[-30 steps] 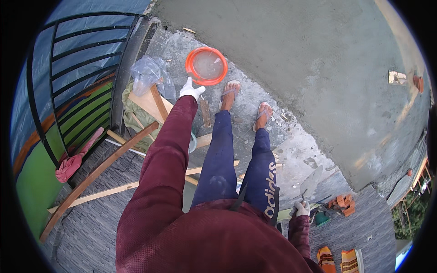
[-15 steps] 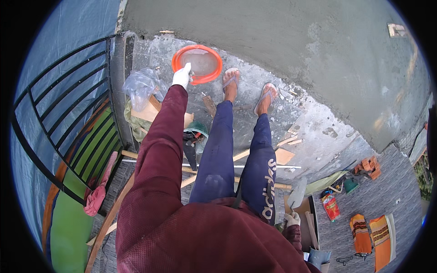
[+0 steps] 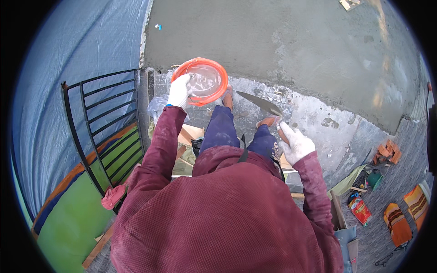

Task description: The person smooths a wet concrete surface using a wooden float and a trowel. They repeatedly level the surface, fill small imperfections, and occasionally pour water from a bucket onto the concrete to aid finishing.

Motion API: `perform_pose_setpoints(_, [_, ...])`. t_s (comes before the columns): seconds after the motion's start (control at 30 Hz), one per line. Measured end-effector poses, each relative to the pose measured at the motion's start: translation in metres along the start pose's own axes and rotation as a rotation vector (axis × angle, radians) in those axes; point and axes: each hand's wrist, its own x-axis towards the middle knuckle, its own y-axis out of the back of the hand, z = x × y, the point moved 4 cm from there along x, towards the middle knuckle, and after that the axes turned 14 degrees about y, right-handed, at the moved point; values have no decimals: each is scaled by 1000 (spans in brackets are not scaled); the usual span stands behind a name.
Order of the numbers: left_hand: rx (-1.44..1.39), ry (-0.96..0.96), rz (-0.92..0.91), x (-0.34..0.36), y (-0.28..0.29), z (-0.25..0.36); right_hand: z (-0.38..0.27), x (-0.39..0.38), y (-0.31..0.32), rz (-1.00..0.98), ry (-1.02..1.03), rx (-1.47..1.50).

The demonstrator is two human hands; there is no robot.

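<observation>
My left hand [image 3: 180, 90], in a white glove, is closed at the near-left side of an orange bucket [image 3: 224, 77]. What looks like a thin handle shows by its fingers. Cloudy greyish liquid or a wet bottom shows inside the bucket. In my gloved right hand [image 3: 298, 144] is the brown handle of a pointed trowel [image 3: 261, 103]. The trowel's metal blade points left toward the bucket, apart from it, above the tiled floor by my feet. Wet grey cement [image 3: 255, 43] spreads beyond the bucket.
A black metal railing [image 3: 111, 104] stands at left before a blue sheet [image 3: 68, 68]. A clear plastic bag [image 3: 157, 105] and wood pieces [image 3: 191, 132] lie near my legs. At right are broken bricks [image 3: 387, 151], a green container [image 3: 375, 179], a red packet [image 3: 360, 211] and orange cloths [image 3: 397, 223].
My right hand has swung up from the lower right, bringing the trowel in front of me. My left hand and the bucket appear closer to my body. The view has shifted.
</observation>
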Motion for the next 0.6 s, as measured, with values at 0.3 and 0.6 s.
perform_pose_setpoints(0.3, [-9, -22, -372, -192, -152, 104, -72, 109, 97, 2, 398, -564])
perform_pose_setpoints(0.6, [114, -10, -892, -246, -304, 124, -17, 28, 177, -131, -153, -586])
